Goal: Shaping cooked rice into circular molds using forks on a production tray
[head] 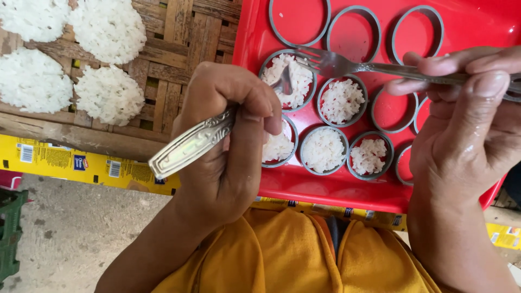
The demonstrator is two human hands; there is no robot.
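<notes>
My left hand (228, 141) grips a metal spoon (192, 142) by its ornate handle, the bowl pressing into white rice in a grey ring mould (286, 78) on a red tray (325, 187). My right hand (467, 125) holds a metal fork (347, 66) by the handle, its tines pointing left over that same ring. Several grey rings stand on the tray; some hold rice (341, 100), those in the back row (354, 33) show bare red tray.
Round white rice cakes (108, 92) lie on a woven bamboo mat (173, 54) at the left. Yellow cardboard (70, 163) lies under the mat and tray. A green crate (10, 233) stands on the concrete floor at the lower left. Orange clothing (293, 255) fills the bottom.
</notes>
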